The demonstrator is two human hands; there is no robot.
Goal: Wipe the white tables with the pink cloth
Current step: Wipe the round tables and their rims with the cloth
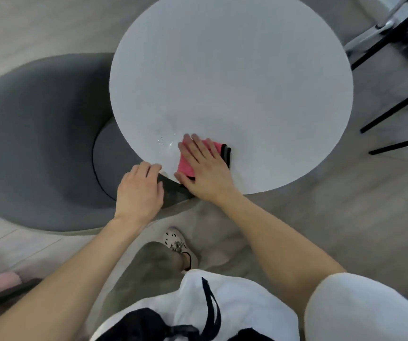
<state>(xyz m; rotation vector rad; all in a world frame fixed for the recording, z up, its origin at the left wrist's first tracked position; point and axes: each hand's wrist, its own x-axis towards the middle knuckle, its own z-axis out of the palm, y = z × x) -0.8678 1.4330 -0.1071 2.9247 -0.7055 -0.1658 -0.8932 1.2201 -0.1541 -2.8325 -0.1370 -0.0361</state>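
Flat right hand (204, 166) on pink cloth (185, 166) (black-edged), round white table (230, 77)

Round white table (235, 70), top matte and pale. A pink cloth (185, 166) with dark trim lay flat and folded near the near edge, lower corner at the rim. Just left of it was a glistening patch (165, 141), probably water droplets.

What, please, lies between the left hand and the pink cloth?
In the head view, only a strip of bare white table, with a wet sheen, separates the left hand from the pink cloth.
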